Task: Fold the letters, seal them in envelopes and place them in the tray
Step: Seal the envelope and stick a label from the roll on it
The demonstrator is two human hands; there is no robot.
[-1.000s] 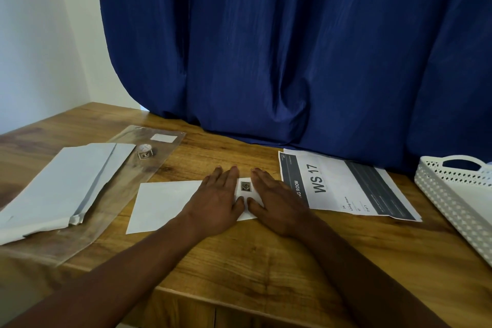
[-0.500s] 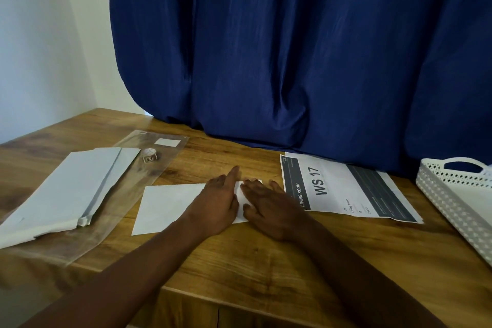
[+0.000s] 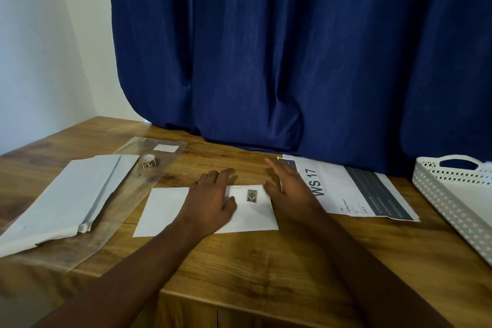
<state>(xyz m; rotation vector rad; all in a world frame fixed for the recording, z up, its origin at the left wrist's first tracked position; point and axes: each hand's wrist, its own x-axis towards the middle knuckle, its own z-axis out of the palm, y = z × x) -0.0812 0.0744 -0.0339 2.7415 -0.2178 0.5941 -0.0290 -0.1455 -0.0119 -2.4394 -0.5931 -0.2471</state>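
A white envelope (image 3: pixel 165 210) lies flat on the wooden table, with a small dark stamp (image 3: pixel 251 195) on its right part. My left hand (image 3: pixel 213 197) rests flat on the envelope's middle, fingers spread. My right hand (image 3: pixel 286 189) hovers at the envelope's right edge, open and slightly raised, holding nothing. A white perforated tray (image 3: pixel 450 202) stands at the far right. A stack of white paper and envelopes (image 3: pixel 72 194) lies on a clear plastic sleeve (image 3: pixel 133 186) at the left.
A printed sheet marked "WS 17" (image 3: pixel 346 189) lies right of the envelope, partly under my right hand. A small roll of stamps (image 3: pixel 148 161) sits on the plastic sleeve. A blue curtain (image 3: pixel 292 56) hangs behind the table. The table's front edge runs near my forearms.
My hands were pressed together over the stamp. The right hand has now lifted and moved right, uncovering the stamp; the left hand stays flat on the envelope.
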